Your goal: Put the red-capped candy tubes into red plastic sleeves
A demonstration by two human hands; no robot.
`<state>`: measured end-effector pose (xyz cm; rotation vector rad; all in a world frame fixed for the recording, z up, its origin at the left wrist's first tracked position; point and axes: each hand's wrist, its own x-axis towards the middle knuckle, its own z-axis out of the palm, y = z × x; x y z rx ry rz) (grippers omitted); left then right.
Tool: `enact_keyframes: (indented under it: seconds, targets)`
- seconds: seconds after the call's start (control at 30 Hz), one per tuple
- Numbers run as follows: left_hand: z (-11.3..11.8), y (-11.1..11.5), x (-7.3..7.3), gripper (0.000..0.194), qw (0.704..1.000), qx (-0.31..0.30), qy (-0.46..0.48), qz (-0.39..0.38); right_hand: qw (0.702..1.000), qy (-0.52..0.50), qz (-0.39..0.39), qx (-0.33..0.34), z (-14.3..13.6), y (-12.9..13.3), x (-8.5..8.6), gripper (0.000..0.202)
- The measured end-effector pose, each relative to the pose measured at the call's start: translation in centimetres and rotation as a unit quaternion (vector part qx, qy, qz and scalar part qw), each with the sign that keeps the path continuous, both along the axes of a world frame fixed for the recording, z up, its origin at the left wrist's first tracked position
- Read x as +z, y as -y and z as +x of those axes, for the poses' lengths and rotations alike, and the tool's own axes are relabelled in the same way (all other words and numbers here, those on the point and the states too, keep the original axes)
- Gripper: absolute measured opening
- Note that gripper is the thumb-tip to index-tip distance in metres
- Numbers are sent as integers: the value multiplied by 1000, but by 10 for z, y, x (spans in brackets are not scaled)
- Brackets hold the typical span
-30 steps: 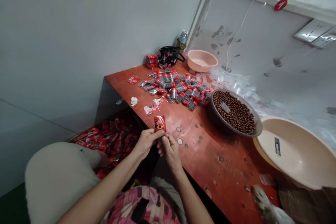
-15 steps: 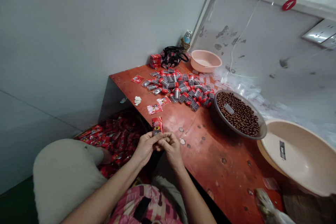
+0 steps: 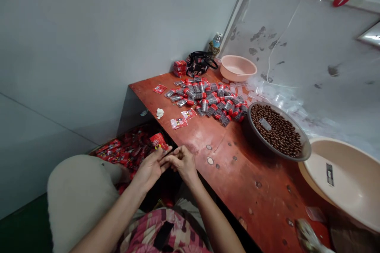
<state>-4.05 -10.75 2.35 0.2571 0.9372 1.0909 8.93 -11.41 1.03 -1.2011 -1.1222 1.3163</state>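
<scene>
A small red printed packet (image 3: 158, 141) is gripped at its lower end by my left hand (image 3: 149, 169), thumb on top. It leans left beyond the table edge, above the bin of red packets (image 3: 130, 148). My right hand (image 3: 184, 163) is close beside it, fingers pinched together and meeting the left fingertips. What sits in that pinch, if anything, is hidden. Two flat red-and-white packets (image 3: 179, 123) lie on the red table (image 3: 225, 182) just ahead of my hands. Farther back spreads a pile of small clear containers with red caps (image 3: 208, 99), dark contents inside.
A grey basin (image 3: 305, 151) of brown balls holds a clear scoop-like piece (image 3: 265, 123). Beige basin (image 3: 356, 178) at right, pink basin (image 3: 238, 69) at back. Stacked red boxes (image 3: 179, 68) stand beside a black floral bag (image 3: 197, 63). Clear plastic pieces (image 3: 279, 97) line the wall.
Both hands have shifted left and slightly down, away from the table edge. The red packet, upright before, now tilts left over the bin. The view has turned slightly left.
</scene>
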Motion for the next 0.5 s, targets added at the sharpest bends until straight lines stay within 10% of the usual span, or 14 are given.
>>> enact_keyframes:
  seconds: [0.13,0.27,0.37,0.5]
  targets:
    - [-9,-3,-22,20,988,87,-91,-90,1000,7,-21,-5,12,10,3,25]
    - [5,-19,-20,40,939,61,-312,131,1000,12,-24,-5,25,19,5,19]
    - [21,-54,-7,38,763,17,-526,376,1000,14,-23,1,28,21,6,18]
    - [33,-103,-8,27,572,-29,-683,453,999,29,-11,21,32,23,7,20]
